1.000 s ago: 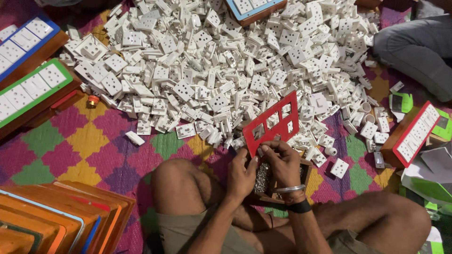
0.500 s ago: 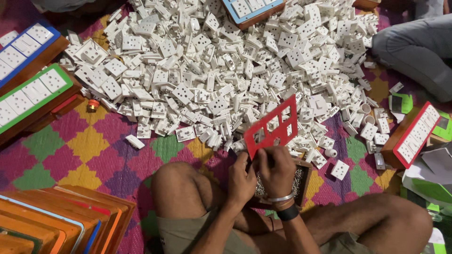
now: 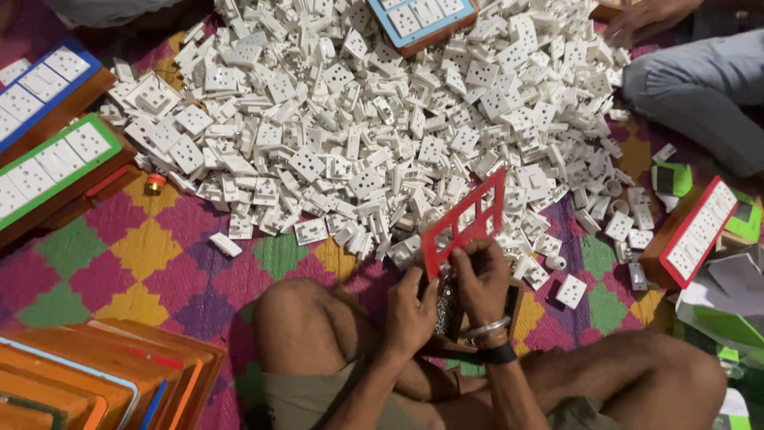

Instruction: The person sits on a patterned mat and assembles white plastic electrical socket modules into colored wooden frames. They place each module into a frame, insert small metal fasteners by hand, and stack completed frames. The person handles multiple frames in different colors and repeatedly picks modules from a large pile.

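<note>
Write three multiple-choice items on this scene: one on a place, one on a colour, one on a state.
1. Where does the big heap of white socket parts lie?
A. on the patterned mat, ahead of the person's knees
B. inside a wooden box
C. on a table

2. What colour is the cut-out frame held above the wooden box?
A. blue
B. red
C. green

3. How does the frame stand?
A. flat on the mat
B. tilted up, gripped by the right hand
C. buried in the heap

Key: 1 A, the heap spreads over the mat; 2 B, its bars are plainly red; 3 B, the fingers pinch its lower edge while the left hand rests at the box.
</note>
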Demonstrator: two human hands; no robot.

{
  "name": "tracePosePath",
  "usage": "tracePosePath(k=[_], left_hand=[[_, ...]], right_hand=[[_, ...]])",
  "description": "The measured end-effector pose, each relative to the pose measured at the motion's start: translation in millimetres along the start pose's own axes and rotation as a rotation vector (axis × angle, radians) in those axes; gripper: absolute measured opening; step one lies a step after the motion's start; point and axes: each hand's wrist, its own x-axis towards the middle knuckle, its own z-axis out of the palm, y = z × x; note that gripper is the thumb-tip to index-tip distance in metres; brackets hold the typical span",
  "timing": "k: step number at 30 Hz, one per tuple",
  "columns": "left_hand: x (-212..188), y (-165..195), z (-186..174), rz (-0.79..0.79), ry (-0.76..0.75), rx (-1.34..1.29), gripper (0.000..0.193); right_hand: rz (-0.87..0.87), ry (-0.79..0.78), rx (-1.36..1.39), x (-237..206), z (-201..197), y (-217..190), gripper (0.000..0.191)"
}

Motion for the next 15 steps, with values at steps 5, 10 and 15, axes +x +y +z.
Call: tracePosePath(k=[5, 10, 15], left_hand=[[-3, 6, 0, 0.069, 0.012, 0.063, 0.009], [4, 19, -2, 0.239, 0.077, 0.061, 0.015], [21, 25, -17, 0.468, 0.139, 0.085, 0.016]], right_hand=[[-0.035, 0.069, 0.195, -4, -1, 10, 0.020], [0.027, 0.040, 0.158, -1, -6, 14, 0.018], [0.158, 0.115, 0.678, -8, -34, -5, 0.024]])
